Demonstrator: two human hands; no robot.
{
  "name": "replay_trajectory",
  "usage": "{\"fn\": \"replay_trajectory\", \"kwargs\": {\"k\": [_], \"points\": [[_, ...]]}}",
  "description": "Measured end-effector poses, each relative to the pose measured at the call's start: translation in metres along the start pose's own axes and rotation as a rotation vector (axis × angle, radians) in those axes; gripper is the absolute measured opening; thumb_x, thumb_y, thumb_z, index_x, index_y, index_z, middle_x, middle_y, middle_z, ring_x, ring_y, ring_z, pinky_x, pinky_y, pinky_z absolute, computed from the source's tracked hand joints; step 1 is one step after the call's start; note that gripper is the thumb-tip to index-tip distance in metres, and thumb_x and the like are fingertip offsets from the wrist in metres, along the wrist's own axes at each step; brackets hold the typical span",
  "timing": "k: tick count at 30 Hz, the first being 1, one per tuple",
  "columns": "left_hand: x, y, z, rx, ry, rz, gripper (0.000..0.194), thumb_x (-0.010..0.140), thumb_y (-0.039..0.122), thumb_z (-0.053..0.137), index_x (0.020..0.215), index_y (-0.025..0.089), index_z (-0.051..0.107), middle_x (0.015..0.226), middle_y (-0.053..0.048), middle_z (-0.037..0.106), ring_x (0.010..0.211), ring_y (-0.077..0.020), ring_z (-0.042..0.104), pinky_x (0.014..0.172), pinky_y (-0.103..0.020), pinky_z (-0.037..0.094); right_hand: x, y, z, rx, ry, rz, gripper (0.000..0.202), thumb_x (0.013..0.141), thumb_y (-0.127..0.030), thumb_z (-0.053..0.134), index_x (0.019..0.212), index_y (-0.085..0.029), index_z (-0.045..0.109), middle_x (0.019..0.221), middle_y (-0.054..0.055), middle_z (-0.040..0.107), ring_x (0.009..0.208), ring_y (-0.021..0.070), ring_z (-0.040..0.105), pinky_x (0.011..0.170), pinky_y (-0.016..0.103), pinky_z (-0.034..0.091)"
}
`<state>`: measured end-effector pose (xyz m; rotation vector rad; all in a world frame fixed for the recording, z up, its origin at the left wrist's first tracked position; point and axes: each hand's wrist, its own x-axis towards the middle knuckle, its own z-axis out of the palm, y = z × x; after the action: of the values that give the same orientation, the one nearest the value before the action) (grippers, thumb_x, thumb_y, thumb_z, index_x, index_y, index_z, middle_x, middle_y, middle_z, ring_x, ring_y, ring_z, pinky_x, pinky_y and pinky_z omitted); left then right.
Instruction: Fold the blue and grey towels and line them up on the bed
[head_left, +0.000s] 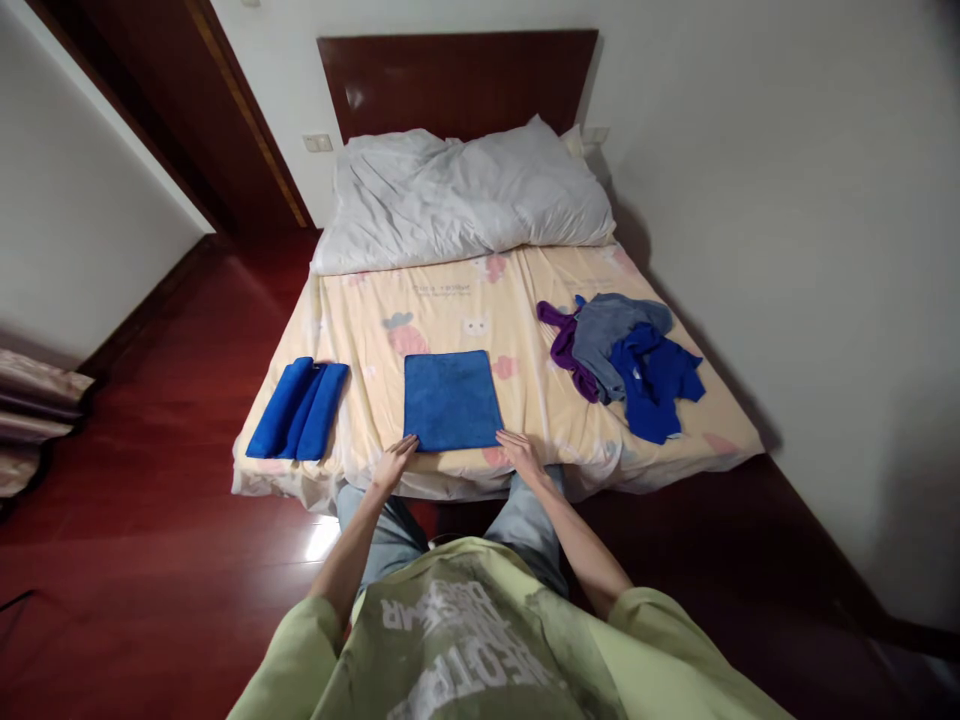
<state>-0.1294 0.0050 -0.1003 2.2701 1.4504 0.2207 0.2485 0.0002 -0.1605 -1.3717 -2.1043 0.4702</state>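
A blue cloth point(452, 400) lies flat and roughly square on the bed, near its front edge. At the cloth's near left corner rests my left hand point(395, 462), fingers together on the corner. My right hand point(520, 455) touches the near right corner, its fingers stretched out over the edge. Off to the left, folded blue cloths point(298, 410) lie side by side. A crumpled heap on the right has a purple cloth point(571, 355), a grey cloth point(619, 335) and a bright blue cloth point(654, 385).
The bed point(375, 300) has a cream printed sheet. A white quilt point(465, 195) is bunched before the dark headboard point(457, 85). Walls stand on both sides, with a curtain point(37, 410) at the far left.
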Motion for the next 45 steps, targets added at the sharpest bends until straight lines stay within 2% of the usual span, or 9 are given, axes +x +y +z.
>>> {"fn": "replay_trajectory", "kwargs": {"k": [6,10,14,18,23,27,34,39,45], "points": [[-0.034,0.006,0.011,-0.070,-0.017,-0.012,0.063,0.086,0.012,0.035,0.141,0.025,0.064,0.147,-0.010,0.062,0.145,-0.0260,0.050,0.124,-0.046,0.041,-0.045,-0.014,0.012,-0.002,0.024,0.023,0.053,0.085,-0.002,0.044,0.119,-0.024,0.079,0.130,0.007,0.073,0.124,0.0254,0.069,0.109,0.049,0.057],[-0.032,0.015,0.011,-0.085,0.004,-0.129,0.060,0.088,0.012,0.032,0.134,0.021,0.069,0.144,-0.012,0.064,0.142,-0.0285,0.054,0.122,-0.049,0.043,-0.042,-0.020,0.021,0.011,0.058,0.073,0.052,0.089,-0.005,0.042,0.122,-0.023,0.078,0.133,0.008,0.072,0.128,0.0259,0.066,0.112,0.051,0.054],[-0.026,0.018,0.008,-0.113,0.024,-0.185,0.062,0.082,0.008,0.035,0.131,0.020,0.071,0.131,-0.011,0.072,0.136,-0.0305,0.059,0.119,-0.055,0.045,-0.036,-0.021,0.018,0.072,0.059,0.112,0.048,0.092,-0.010,0.042,0.120,-0.024,0.079,0.131,0.006,0.073,0.126,0.0264,0.067,0.112,0.048,0.055],[-0.031,0.014,0.010,-0.258,0.071,-0.239,0.060,0.083,0.011,0.032,0.126,0.021,0.072,0.128,-0.009,0.074,0.135,-0.0282,0.060,0.119,-0.052,0.047,-0.042,-0.019,0.015,0.139,0.141,0.145,0.046,0.095,-0.015,0.040,0.114,-0.025,0.081,0.120,0.007,0.078,0.115,0.0262,0.073,0.107,0.050,0.058],[-0.042,0.000,0.025,-0.364,0.093,-0.251,0.050,0.087,0.017,0.038,0.124,0.024,0.072,0.123,-0.007,0.076,0.130,-0.0280,0.063,0.116,-0.051,0.048,-0.050,-0.021,0.016,0.217,0.171,0.207,0.044,0.092,-0.017,0.041,0.108,-0.024,0.081,0.115,0.008,0.079,0.109,0.0260,0.074,0.104,0.046,0.059],[-0.040,-0.009,0.040,-0.441,0.187,-0.308,0.042,0.089,0.023,0.043,0.118,0.020,0.072,0.127,-0.009,0.074,0.124,-0.0279,0.067,0.110,-0.048,0.052,-0.045,-0.025,0.019,0.305,0.231,0.312,0.038,0.090,-0.022,0.045,0.107,-0.022,0.080,0.112,0.009,0.079,0.106,0.0254,0.074,0.102,0.042,0.058],[-0.024,-0.017,0.052,-0.634,0.380,-0.470,0.034,0.092,0.041,0.052,0.106,0.018,0.072,0.102,-0.011,0.077,0.098,-0.0284,0.073,0.093,-0.042,0.058,-0.025,-0.021,0.025,0.441,0.363,0.533,0.037,0.088,-0.045,0.057,0.098,-0.016,0.076,0.098,0.014,0.079,0.087,0.0260,0.073,0.083,0.038,0.059],[-0.012,-0.022,0.056,-0.570,0.436,-0.468,0.032,0.095,0.040,0.052,0.106,0.016,0.070,0.100,-0.013,0.075,0.093,-0.0272,0.071,0.089,-0.039,0.055,-0.012,-0.016,0.027,0.393,0.383,0.582,0.044,0.089,-0.055,0.057,0.097,-0.016,0.074,0.093,0.014,0.078,0.083,0.0267,0.072,0.080,0.037,0.057],[-0.001,-0.021,0.056,-0.483,0.435,-0.500,0.027,0.098,0.034,0.051,0.105,0.015,0.069,0.091,-0.012,0.075,0.087,-0.0244,0.069,0.082,-0.034,0.050,0.002,-0.012,0.028,0.284,0.322,0.614,0.044,0.094,-0.053,0.052,0.098,-0.015,0.074,0.098,0.017,0.078,0.089,0.0287,0.072,0.086,0.038,0.056]]}}
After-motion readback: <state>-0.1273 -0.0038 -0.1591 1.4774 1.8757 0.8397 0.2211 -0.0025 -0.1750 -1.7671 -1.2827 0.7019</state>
